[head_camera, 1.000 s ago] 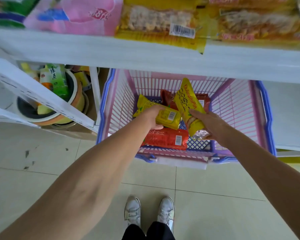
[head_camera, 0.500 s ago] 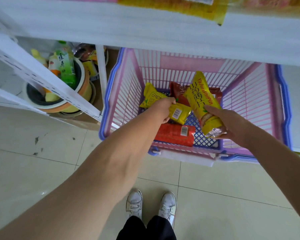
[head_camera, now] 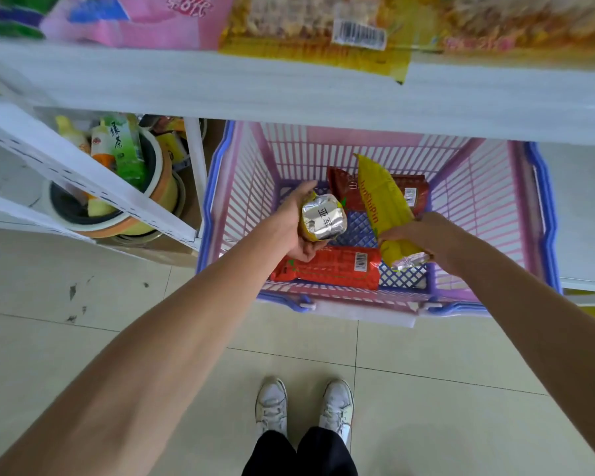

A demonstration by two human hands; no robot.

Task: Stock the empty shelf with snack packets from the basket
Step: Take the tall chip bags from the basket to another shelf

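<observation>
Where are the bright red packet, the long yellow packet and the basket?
bright red packet (head_camera: 328, 268): head view, middle of its front.
long yellow packet (head_camera: 382, 195): head view, its upper half.
basket (head_camera: 546, 218): head view, its blue right rim.

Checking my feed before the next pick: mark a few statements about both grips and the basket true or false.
1. The left grip holds a yellow snack packet with a silver foil end. True.
2. The right grip holds nothing. False: it holds a long yellow plastic packet.
3. A flat red packet lies on the floor of the pink-and-blue plastic basket. True.
4. Nothing else remains there. False: a dark red packet lies at the back.
</observation>
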